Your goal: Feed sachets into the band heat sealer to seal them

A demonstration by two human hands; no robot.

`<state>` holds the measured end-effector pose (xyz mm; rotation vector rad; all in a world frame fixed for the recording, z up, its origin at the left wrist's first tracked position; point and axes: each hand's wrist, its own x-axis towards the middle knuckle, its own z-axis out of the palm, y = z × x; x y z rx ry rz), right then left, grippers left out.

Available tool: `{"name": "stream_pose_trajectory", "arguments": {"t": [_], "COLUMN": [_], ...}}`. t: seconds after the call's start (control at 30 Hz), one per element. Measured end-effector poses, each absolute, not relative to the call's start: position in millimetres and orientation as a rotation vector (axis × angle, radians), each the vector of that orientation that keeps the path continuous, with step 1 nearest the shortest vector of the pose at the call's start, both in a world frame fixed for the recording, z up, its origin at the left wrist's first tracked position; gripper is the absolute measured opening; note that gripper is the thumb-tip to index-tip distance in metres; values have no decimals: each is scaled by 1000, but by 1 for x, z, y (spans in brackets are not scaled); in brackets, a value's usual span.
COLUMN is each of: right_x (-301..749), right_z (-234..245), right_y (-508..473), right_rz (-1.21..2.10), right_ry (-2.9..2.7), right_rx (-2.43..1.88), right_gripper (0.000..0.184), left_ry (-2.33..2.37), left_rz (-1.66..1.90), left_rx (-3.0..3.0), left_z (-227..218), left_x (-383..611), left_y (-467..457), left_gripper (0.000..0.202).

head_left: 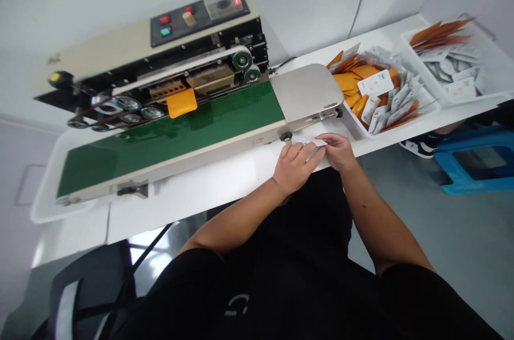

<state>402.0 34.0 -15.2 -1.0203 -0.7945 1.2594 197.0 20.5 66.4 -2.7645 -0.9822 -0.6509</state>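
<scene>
My left hand [295, 166] and my right hand [339, 151] meet over the front edge of a white table [225, 190]. Between their fingers they pinch a small white sachet [315, 143], partly hidden by my fingers. Just beyond my hands is the metal end housing [307, 92] of a band sealer with a green conveyor belt [168, 136]. An orange sachet [181, 103] lies on that belt, by the sealing unit. To the right, a white tray [353, 123] is heaped with orange and white sachets.
A second white tray [445, 88] of sachets stands at the far right of the table. The sealer's control panel [193, 21] has red and green switches. A blue stool [474, 160] and a black shoe [421, 144] are on the floor at right; a dark chair [88, 292] is at lower left.
</scene>
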Motion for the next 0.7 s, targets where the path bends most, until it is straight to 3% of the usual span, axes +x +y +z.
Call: {"name": "stream_pose_trajectory", "arguments": {"t": [0.23, 0.5, 0.6, 0.7], "right_x": [405, 410, 410, 409], "right_z": [-24, -16, -13, -10], "right_y": [33, 32, 33, 34], "right_rz": [1278, 1347, 1335, 1337], "right_ry": [-883, -1003, -951, -924], "right_rx": [-1052, -1022, -989, -971], "right_gripper": [37, 35, 39, 39], "left_ry": [-1145, -1229, -1275, -1348], "left_rz": [-432, -76, -93, -342], "left_rx": [-2743, -2915, -3064, -3179], "left_z": [87, 118, 134, 155], "left_x": [210, 196, 182, 164], "left_y": [34, 36, 40, 49], "left_gripper": [35, 22, 17, 11]}}
